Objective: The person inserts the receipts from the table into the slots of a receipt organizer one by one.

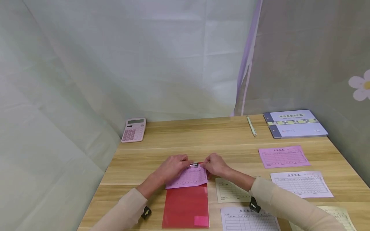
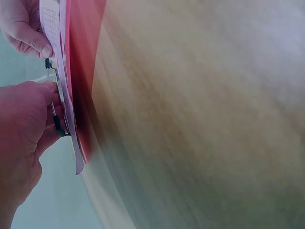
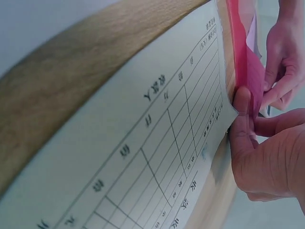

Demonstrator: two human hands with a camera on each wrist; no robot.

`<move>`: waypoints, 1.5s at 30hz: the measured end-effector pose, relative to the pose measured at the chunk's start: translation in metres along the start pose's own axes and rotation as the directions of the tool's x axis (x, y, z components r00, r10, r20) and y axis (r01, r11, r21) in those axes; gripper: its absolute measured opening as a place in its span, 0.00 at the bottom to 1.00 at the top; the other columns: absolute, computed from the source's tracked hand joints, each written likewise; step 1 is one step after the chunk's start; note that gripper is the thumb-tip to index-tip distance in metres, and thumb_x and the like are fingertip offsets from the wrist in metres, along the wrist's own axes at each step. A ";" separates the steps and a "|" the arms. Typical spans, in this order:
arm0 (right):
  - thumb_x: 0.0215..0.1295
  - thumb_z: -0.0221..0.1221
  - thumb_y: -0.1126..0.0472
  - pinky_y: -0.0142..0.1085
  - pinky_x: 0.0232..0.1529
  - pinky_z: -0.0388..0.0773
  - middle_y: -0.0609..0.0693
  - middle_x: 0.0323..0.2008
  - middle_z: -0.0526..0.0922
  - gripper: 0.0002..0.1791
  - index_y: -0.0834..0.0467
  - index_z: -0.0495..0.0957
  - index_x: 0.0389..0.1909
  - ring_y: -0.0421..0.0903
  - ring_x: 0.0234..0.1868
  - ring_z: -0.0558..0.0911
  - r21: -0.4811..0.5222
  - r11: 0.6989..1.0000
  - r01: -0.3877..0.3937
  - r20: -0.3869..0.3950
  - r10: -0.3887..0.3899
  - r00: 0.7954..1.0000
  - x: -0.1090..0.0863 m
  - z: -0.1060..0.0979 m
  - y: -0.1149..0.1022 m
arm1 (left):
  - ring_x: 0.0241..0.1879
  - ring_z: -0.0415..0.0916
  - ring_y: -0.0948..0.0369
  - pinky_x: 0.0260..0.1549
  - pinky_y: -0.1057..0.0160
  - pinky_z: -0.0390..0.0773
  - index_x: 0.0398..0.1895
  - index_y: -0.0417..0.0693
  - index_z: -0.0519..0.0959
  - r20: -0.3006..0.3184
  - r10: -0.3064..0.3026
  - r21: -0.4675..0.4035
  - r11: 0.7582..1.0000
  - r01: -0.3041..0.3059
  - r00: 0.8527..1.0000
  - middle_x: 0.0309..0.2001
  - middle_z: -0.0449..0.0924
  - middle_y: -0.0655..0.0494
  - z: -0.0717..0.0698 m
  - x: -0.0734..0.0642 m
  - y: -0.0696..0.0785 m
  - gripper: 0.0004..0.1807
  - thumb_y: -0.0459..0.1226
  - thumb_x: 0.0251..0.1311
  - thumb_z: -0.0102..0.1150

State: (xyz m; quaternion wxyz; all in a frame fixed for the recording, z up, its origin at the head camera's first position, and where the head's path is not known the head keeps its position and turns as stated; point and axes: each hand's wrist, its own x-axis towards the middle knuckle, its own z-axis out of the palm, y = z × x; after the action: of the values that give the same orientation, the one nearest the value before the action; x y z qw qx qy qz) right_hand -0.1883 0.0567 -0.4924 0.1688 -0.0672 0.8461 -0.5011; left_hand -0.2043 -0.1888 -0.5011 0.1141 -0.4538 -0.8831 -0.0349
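Observation:
A red clip folder [image 1: 185, 205] lies on the table before me, with a printed pink slip [image 1: 188, 180] across its upper part. At its top edge is a metal clip [image 1: 194, 164] with black ends. My left hand [image 1: 173, 168] holds the clip from the left, its thumb against the metal bar [image 2: 52, 107] in the left wrist view. From the other side, my right hand [image 1: 215, 165] pinches the upper right edge of the pink slip, thumb and finger at the red folder's edge [image 3: 237, 43] in the right wrist view.
Right of the folder lie yellowish slips [image 1: 231, 191], white slips [image 1: 300, 184] and another pink slip [image 1: 283, 157]. Farther back are a pen [image 1: 251, 126] and a binder [image 1: 297, 123]. A pink calculator [image 1: 134, 130] sits at the back left, near the hanging cloth [image 1: 173, 64].

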 end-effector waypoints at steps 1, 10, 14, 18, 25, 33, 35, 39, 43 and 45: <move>0.74 0.63 0.68 0.37 0.21 0.83 0.52 0.20 0.84 0.09 0.66 0.87 0.33 0.46 0.17 0.84 0.006 1.000 -0.002 0.001 0.002 1.000 0.000 0.000 0.000 | 0.36 0.77 0.65 0.36 0.65 0.82 0.61 0.53 0.87 -0.004 0.003 0.006 1.000 -0.003 1.000 0.40 0.79 0.61 0.000 0.000 0.000 0.15 0.35 0.75 0.62; 0.77 0.62 0.65 0.37 0.22 0.83 0.54 0.20 0.84 0.14 0.64 0.84 0.28 0.47 0.17 0.84 0.018 1.000 -0.012 0.039 0.011 0.999 0.000 -0.003 -0.001 | 0.38 0.75 0.63 0.36 0.61 0.83 0.60 0.51 0.87 -0.031 0.018 0.045 0.999 -0.017 0.999 0.41 0.78 0.58 0.003 0.000 0.003 0.15 0.39 0.75 0.64; 0.76 0.62 0.64 0.37 0.21 0.83 0.54 0.19 0.83 0.15 0.64 0.82 0.26 0.46 0.16 0.83 0.003 1.000 0.002 0.055 -0.002 0.999 0.001 -0.003 -0.001 | 0.38 0.74 0.63 0.36 0.62 0.83 0.61 0.51 0.87 -0.026 0.006 0.046 0.999 -0.004 1.000 0.41 0.77 0.57 0.004 -0.001 0.005 0.15 0.40 0.75 0.64; 0.76 0.61 0.68 0.37 0.21 0.83 0.53 0.19 0.83 0.13 0.64 0.83 0.27 0.47 0.16 0.83 -0.014 0.999 0.031 0.049 -0.030 0.998 0.002 -0.002 0.000 | 0.38 0.74 0.63 0.37 0.63 0.83 0.61 0.50 0.87 -0.020 0.014 0.066 0.998 -0.013 1.000 0.41 0.77 0.57 0.004 -0.001 0.005 0.15 0.39 0.76 0.63; 0.75 0.61 0.69 0.37 0.20 0.83 0.52 0.20 0.83 0.14 0.64 0.84 0.26 0.47 0.16 0.83 -0.002 0.998 0.067 0.009 -0.067 0.998 0.001 0.000 0.001 | 0.40 0.76 0.63 0.39 0.63 0.83 0.61 0.51 0.87 0.004 0.015 0.088 0.996 -0.015 1.000 0.43 0.78 0.57 0.002 -0.001 0.006 0.15 0.35 0.77 0.60; 0.75 0.60 0.69 0.36 0.19 0.81 0.52 0.16 0.82 0.14 0.64 0.84 0.26 0.46 0.14 0.83 -0.009 0.997 0.078 -0.016 -0.078 0.997 0.002 0.003 0.002 | 0.42 0.77 0.62 0.41 0.62 0.84 0.61 0.50 0.87 0.009 0.006 0.078 0.997 -0.006 1.000 0.43 0.78 0.56 0.001 -0.002 0.007 0.15 0.34 0.76 0.60; 0.75 0.60 0.68 0.36 0.18 0.81 0.52 0.16 0.82 0.14 0.64 0.84 0.26 0.46 0.14 0.83 -0.008 0.997 0.077 -0.017 -0.077 0.997 0.002 0.003 0.002 | 0.42 0.77 0.63 0.41 0.62 0.84 0.61 0.50 0.87 0.009 0.001 0.074 0.997 -0.002 1.000 0.43 0.78 0.56 0.002 -0.002 0.007 0.15 0.34 0.76 0.60; 0.76 0.60 0.68 0.36 0.19 0.82 0.52 0.15 0.82 0.14 0.64 0.84 0.26 0.45 0.14 0.82 -0.005 0.998 0.068 -0.010 -0.068 0.998 0.002 0.003 0.003 | 0.40 0.76 0.63 0.39 0.62 0.84 0.61 0.51 0.87 -0.002 -0.009 0.068 0.998 0.009 1.000 0.42 0.78 0.57 0.003 -0.002 0.008 0.15 0.35 0.76 0.61; 0.76 0.60 0.67 0.37 0.19 0.82 0.53 0.15 0.82 0.15 0.63 0.84 0.26 0.45 0.14 0.82 0.015 0.999 0.041 0.008 -0.041 0.999 0.002 0.002 0.002 | 0.38 0.75 0.64 0.36 0.63 0.82 0.60 0.51 0.88 -0.020 -0.017 0.049 0.999 0.018 1.000 0.41 0.78 0.58 0.006 -0.003 0.008 0.14 0.37 0.75 0.63; 0.76 0.61 0.66 0.37 0.20 0.82 0.54 0.15 0.82 0.16 0.63 0.84 0.25 0.45 0.14 0.82 0.021 0.999 0.027 0.011 -0.027 1.000 0.002 0.002 0.001 | 0.38 0.75 0.64 0.36 0.63 0.82 0.59 0.51 0.88 -0.026 -0.027 0.025 0.999 0.027 0.999 0.41 0.78 0.58 0.007 -0.003 0.008 0.14 0.37 0.75 0.63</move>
State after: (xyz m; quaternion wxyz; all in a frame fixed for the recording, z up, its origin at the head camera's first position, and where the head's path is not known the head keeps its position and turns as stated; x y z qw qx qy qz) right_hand -0.1891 0.0547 -0.4948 0.1674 -0.0797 0.8389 -0.5118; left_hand -0.1973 -0.1860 -0.5086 0.1308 -0.4399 -0.8879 -0.0310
